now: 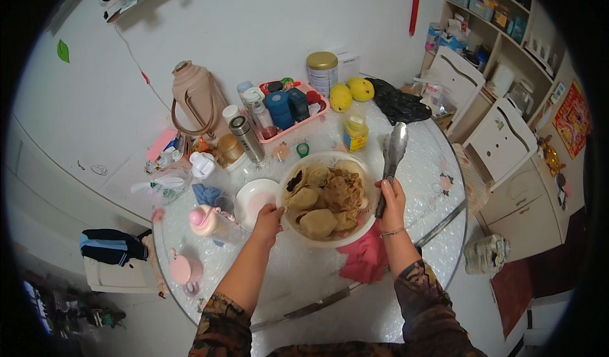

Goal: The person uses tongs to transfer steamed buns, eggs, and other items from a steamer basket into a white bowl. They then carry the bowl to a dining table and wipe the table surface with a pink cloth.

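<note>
A white plastic basin holds several flat buns and a heap of browned flatbread pieces. My left hand pinches the basin's left rim. In my right hand is a pair of metal tongs, grasped by the dark handle end with the tips pointing away from me; the hand is close beside the basin's right rim, and whether it also touches the rim is unclear. A white plate sits left of the basin, partly under its edge. A red cloth lies at the basin's near right side.
Around the round table stand a pink lidded bottle, a pink cup, a steel thermos and a large vacuum flask. Farther back are a pink tray, a yellow-lidded jar, yellow fruits and a black plastic bag.
</note>
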`<control>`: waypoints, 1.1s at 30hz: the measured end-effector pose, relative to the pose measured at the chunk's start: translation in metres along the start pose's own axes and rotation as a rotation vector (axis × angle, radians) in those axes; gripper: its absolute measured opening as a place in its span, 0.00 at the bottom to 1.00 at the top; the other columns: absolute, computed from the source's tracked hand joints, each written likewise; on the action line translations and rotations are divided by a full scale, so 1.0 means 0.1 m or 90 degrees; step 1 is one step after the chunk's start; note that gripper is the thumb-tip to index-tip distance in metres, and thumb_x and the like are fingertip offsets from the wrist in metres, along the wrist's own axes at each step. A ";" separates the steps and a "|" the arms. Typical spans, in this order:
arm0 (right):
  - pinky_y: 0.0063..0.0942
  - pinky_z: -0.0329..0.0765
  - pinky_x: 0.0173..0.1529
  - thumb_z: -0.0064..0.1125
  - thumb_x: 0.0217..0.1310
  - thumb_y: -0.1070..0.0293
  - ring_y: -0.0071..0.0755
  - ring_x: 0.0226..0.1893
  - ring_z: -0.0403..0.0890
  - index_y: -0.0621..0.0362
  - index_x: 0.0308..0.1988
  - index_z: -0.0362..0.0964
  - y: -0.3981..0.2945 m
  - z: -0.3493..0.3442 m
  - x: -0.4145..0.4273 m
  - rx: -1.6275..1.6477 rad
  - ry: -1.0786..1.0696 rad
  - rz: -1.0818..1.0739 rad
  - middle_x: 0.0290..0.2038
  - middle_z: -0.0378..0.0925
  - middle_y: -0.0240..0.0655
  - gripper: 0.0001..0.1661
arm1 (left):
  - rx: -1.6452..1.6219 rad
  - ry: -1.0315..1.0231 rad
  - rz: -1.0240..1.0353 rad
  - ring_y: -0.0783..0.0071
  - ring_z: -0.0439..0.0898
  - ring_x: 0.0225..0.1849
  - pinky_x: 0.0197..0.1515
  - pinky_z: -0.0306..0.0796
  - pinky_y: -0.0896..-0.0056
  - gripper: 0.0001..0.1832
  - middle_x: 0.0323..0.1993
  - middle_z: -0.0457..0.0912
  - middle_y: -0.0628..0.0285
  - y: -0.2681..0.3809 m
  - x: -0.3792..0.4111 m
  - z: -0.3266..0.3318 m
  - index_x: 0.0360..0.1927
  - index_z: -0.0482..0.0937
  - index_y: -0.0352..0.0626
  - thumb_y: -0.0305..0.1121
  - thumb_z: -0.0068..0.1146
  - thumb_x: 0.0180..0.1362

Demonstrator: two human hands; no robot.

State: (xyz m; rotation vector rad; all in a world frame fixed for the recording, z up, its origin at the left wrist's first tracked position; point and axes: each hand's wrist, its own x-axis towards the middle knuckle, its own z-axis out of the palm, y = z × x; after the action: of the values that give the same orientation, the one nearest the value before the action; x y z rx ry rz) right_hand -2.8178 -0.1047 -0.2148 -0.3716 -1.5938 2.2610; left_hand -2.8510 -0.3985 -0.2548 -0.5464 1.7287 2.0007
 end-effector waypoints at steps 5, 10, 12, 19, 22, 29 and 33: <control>0.19 0.69 0.48 0.57 0.63 0.66 0.20 0.42 0.72 0.68 0.59 0.61 0.23 -0.02 0.39 0.051 0.015 -0.013 0.42 0.74 0.31 0.29 | -0.059 0.039 -0.003 0.79 0.72 0.31 0.30 0.66 0.76 0.12 0.32 0.75 0.68 0.15 0.34 0.20 0.40 0.74 0.46 0.43 0.50 0.63; 0.19 0.70 0.47 0.56 0.64 0.66 0.19 0.42 0.72 0.68 0.59 0.60 0.39 0.14 0.69 0.100 0.012 -0.027 0.42 0.73 0.31 0.29 | -0.173 0.056 0.045 0.79 0.71 0.30 0.33 0.65 0.78 0.16 0.30 0.74 0.69 0.21 0.64 0.21 0.40 0.74 0.46 0.48 0.46 0.65; 0.17 0.69 0.46 0.57 0.64 0.65 0.19 0.42 0.72 0.68 0.58 0.61 0.42 0.22 0.77 0.114 0.028 -0.029 0.43 0.73 0.31 0.28 | -0.207 0.057 0.092 0.78 0.71 0.30 0.34 0.67 0.77 0.15 0.31 0.74 0.67 0.22 0.71 0.16 0.41 0.74 0.46 0.46 0.46 0.66; 0.26 0.66 0.55 0.53 0.64 0.59 0.27 0.47 0.72 0.63 0.49 0.69 0.23 0.11 0.66 -0.027 0.008 -0.101 0.42 0.75 0.34 0.21 | -0.130 0.144 0.087 0.79 0.74 0.42 0.46 0.67 0.74 0.15 0.40 0.77 0.68 -0.03 0.11 0.10 0.49 0.73 0.45 0.43 0.51 0.65; 0.28 0.67 0.57 0.55 0.63 0.63 0.32 0.51 0.73 0.65 0.59 0.61 -0.03 -0.01 0.34 -0.008 -0.037 -0.077 0.46 0.74 0.36 0.28 | -0.183 0.152 -0.047 0.73 0.78 0.36 0.38 0.73 0.71 0.12 0.38 0.79 0.62 -0.55 -0.14 -0.04 0.44 0.73 0.41 0.39 0.52 0.64; 0.29 0.66 0.59 0.56 0.56 0.55 0.33 0.56 0.71 0.64 0.63 0.56 -0.04 -0.42 -0.72 -0.050 -0.137 0.050 0.52 0.71 0.36 0.41 | -0.470 0.273 -0.059 0.59 0.83 0.31 0.31 0.80 0.67 0.14 0.37 0.79 0.49 -0.83 0.17 -0.20 0.48 0.67 0.32 0.31 0.48 0.64; 0.28 0.61 0.63 0.50 0.57 0.67 0.32 0.58 0.67 0.67 0.63 0.56 0.15 -0.54 -1.12 0.029 -0.159 0.137 0.58 0.66 0.37 0.35 | -0.382 0.312 -0.048 0.53 0.81 0.41 0.40 0.81 0.60 0.16 0.40 0.78 0.43 -0.71 0.29 -0.12 0.52 0.64 0.26 0.26 0.40 0.64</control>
State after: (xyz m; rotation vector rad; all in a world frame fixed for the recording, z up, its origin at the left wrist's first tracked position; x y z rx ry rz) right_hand -2.6965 -0.1107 -0.2459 -0.2677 -1.6880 2.5903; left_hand -2.8348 -0.3998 -0.3303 -1.3694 1.2754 2.4675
